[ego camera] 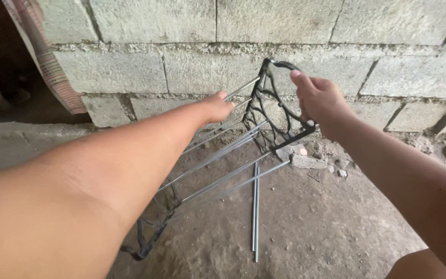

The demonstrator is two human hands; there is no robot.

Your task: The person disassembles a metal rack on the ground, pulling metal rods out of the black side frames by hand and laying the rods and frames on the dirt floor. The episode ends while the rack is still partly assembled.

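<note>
A rack made of two black ornate end panels joined by several thin silver rods lies tilted over the dirt floor. My right hand (322,103) grips the upper black end panel (272,111) by its edge. My left hand (215,107) is closed around one of the silver rods (241,89) near that panel. The lower black end panel (150,230) rests on the ground beneath my left forearm, partly hidden by it. Two loose silver rods (255,217) lie side by side on the floor below the rack.
A grey concrete block wall (192,67) stands just behind the rack. Small stones and rubble (305,160) lie at the wall's foot. A striped cloth (47,62) hangs at the upper left beside a dark opening. A concrete ledge (6,139) runs along the left.
</note>
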